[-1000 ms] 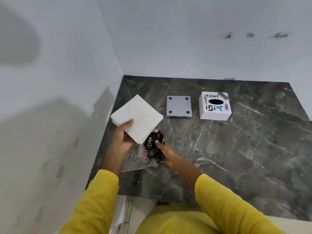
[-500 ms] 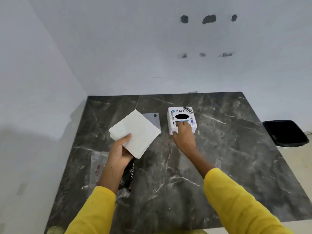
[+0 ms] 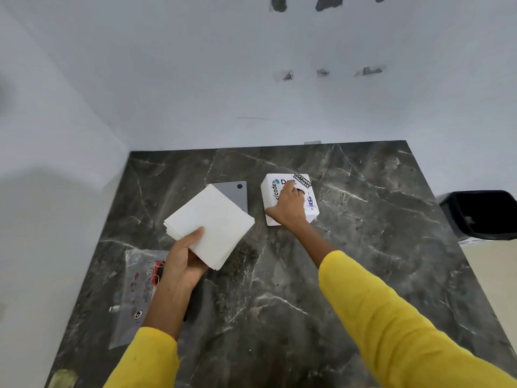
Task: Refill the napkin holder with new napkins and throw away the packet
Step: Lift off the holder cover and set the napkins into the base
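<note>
In the head view, the left hand (image 3: 181,261) has its grip closed on the napkin stack (image 3: 209,224), held just left of the napkin holder (image 3: 289,198) to keep it ready for loading. The right hand (image 3: 289,204) lies on the holder, fingers (image 3: 288,189) at its slot, probably to lift it; whether this grip is closed I cannot tell. The empty packet (image 3: 134,292) lies on the surface (image 3: 363,275) well left of the holder and nearer the person, for throwing away later.

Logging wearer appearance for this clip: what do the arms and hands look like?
Both arms wear long bright yellow sleeves ending near the wrists. The left hand and right hand are bare: no gloves, and no rings, watch or markings visible.
</note>
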